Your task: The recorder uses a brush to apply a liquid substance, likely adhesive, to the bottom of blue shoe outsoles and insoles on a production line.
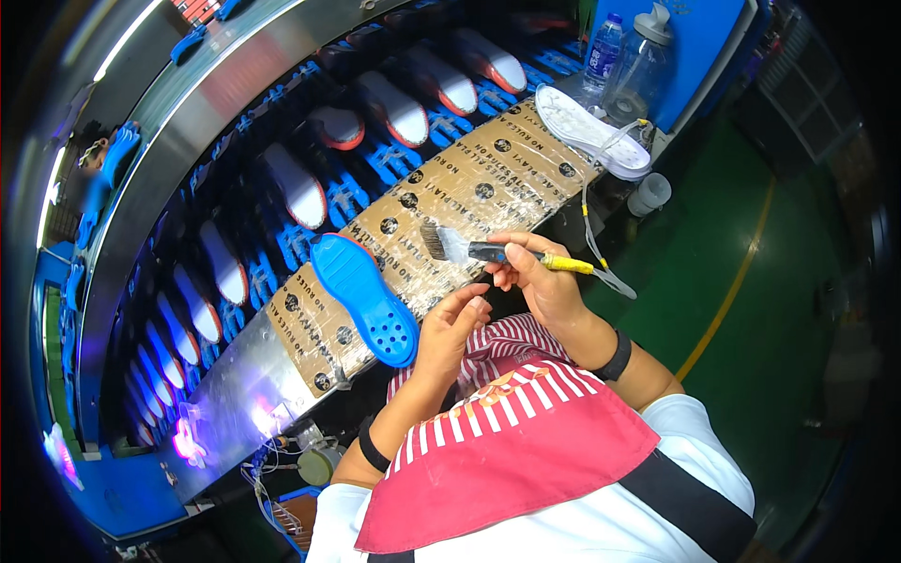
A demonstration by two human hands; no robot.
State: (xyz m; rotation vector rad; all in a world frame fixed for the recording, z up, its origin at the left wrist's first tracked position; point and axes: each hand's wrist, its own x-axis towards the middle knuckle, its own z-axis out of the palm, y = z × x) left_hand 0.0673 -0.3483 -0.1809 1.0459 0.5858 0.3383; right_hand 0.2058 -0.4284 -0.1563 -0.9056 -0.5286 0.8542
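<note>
My right hand (544, 291) grips a flat paintbrush (488, 252) by its black and yellow handle. The whitish, dark-tipped bristles point left, over the cardboard-covered ledge (483, 192). Below and to the left of it is my left hand (452, 328), in front of my body, with loosely bent fingers and nothing visible in them. A blue shoe sole (364, 296) with round holes at its near end lies on the ledge, just left of that hand. A red edge shows behind the sole's far end. At the ledge's far right lies a white shoe sole (587, 131).
Beyond the ledge, several white soles with red rims (300, 188) sit on blue racks in a curved row. A water bottle (603, 52), a clear jug (638, 70) and a small cup (649, 194) stand at the right. A thin tube (589, 220) hangs beside the ledge.
</note>
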